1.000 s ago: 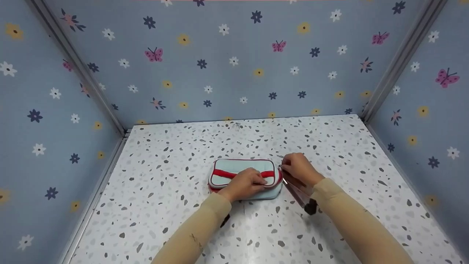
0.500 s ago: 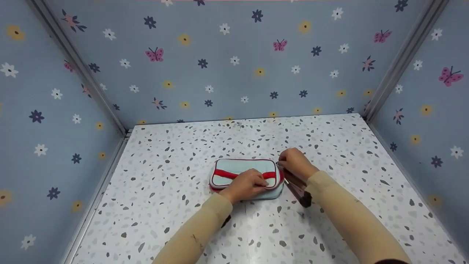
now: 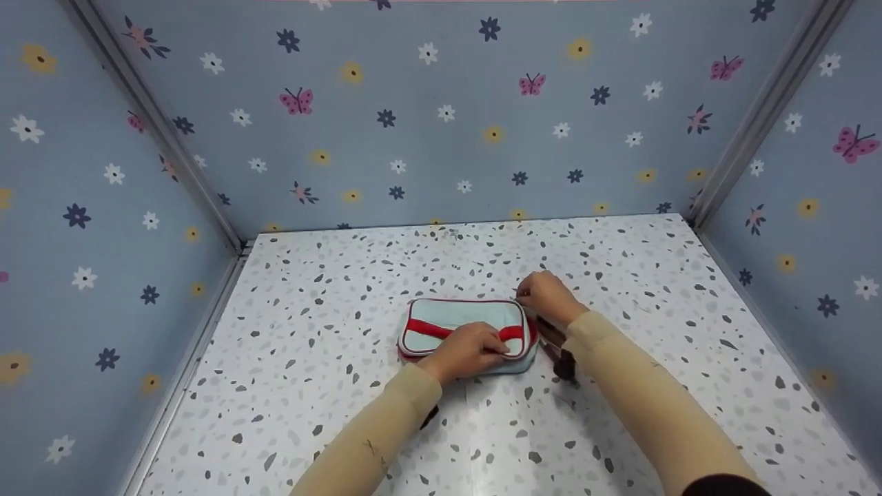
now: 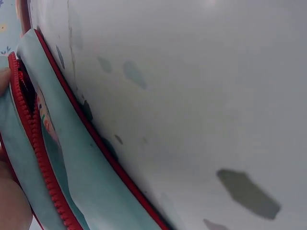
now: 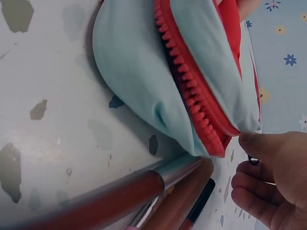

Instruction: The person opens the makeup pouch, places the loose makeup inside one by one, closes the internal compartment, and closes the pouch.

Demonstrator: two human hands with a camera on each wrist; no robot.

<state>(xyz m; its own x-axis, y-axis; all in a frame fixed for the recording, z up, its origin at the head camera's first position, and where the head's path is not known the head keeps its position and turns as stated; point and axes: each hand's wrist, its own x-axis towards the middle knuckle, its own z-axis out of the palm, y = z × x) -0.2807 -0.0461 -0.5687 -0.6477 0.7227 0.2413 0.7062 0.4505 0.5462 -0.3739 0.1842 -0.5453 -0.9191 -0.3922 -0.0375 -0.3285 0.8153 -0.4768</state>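
Note:
A pale blue cosmetic pouch (image 3: 475,311) with red piping and a red strap lies on the table in the head view. My left hand (image 3: 470,350) grips the front edge of its top. At the pouch's back right corner, my right hand (image 3: 548,296) pinches the zipper pull (image 5: 253,159), a small dark ring mostly hidden by the fingers. Red zipper teeth (image 4: 41,153) run along the pouch, with a dark gap showing between the sides. Makeup brushes (image 5: 177,172) lie beside the pouch's right end, partly under my right forearm in the head view.
The speckled white table (image 3: 331,289) is bounded by blue flowered panels (image 3: 427,158) at the back and both sides. Metal posts (image 3: 158,131) stand at the rear corners. A dark brush head (image 3: 563,365) juts out near my right sleeve.
My right hand has moved back and slightly left around the pouch's right corner. My left hand keeps its grip on the pouch. The brushes' visible ends have shifted a little left and back.

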